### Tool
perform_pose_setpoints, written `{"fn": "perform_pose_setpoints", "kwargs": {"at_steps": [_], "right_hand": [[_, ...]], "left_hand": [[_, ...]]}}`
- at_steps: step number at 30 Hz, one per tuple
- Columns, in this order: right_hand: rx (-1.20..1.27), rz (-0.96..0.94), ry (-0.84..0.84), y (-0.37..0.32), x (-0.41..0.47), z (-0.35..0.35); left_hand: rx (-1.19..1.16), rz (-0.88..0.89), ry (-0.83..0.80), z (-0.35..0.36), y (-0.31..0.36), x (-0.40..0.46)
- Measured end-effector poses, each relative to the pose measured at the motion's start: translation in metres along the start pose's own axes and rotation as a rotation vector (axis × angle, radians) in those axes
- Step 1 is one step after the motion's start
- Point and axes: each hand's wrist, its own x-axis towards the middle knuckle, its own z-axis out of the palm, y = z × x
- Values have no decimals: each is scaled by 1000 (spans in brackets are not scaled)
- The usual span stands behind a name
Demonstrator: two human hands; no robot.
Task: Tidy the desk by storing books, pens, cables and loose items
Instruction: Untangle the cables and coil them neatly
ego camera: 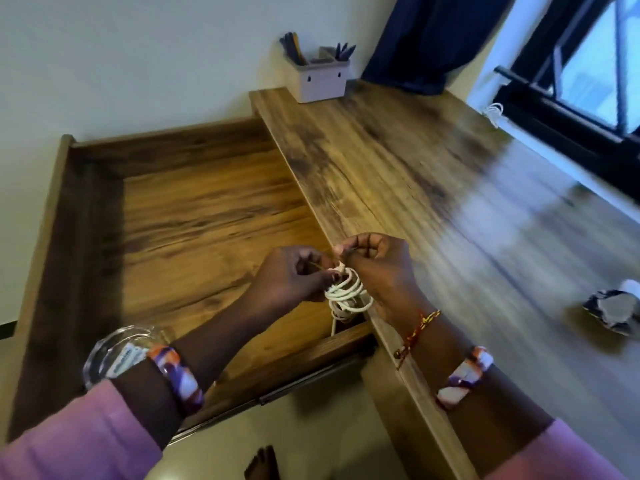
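A coiled white cable [348, 292] hangs between my two hands above the desk's left edge. My left hand [291, 277] pinches the top of the coil with curled fingers. My right hand [375, 268] grips the coil from the right, and its fingertips pinch a thin band or tie at the top. A loose end of the cable dangles below the coil. Under my hands lies the wooden desk top [433, 202], with an open wooden drawer [194, 216] to its left.
A grey pen holder [320, 77] with pens stands at the desk's far corner by the wall. A dark patterned item [613, 306] lies at the desk's right. A clear glass dish [114, 355] sits at the drawer's near left. Dark curtain and window lie beyond.
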Motion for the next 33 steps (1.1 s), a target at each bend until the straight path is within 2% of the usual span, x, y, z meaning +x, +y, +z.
{"fn": "perform_pose_setpoints", "kwargs": {"at_steps": [2,3,5,7,9,11,13,15,19,22,25,28,30,33], "right_hand": [[107,29,45,-1,6,6],[117,25,50,-3,8,9],[-29,-62,46,-8,12,13],[-305,-260,59,-18,16,13],[-683,-463,51,-31,17,8],[-1091,-498,-10,-44,16,5],[-1297,-487,-55,-53,13,3],[-1402,-529,-76,-62,8,-1],[-1448,-585,-97,-79,-4,-15],[-1245,-505,-179,-91,-6,-28],[-766,-302,-250,-104,-16,-42],[-331,-72,-257,-117,-32,-52],[-185,-32,-269,-124,-40,-56],[-175,-88,-334,-131,-56,-56]], "left_hand": [[-451,-255,-108,2,6,6],[-589,-347,-103,4,9,10],[-670,-398,19,9,14,20],[-496,-226,106,6,14,35],[-155,88,70,-4,19,46],[158,277,-54,-15,30,57],[394,369,-172,-19,42,65],[423,399,-214,-19,54,68],[321,385,-305,-24,74,67],[195,346,-491,-29,87,60],[172,396,-621,-36,103,55],[274,441,-740,-42,131,51],[309,498,-786,-48,147,48],[378,594,-906,-62,156,44]]}}
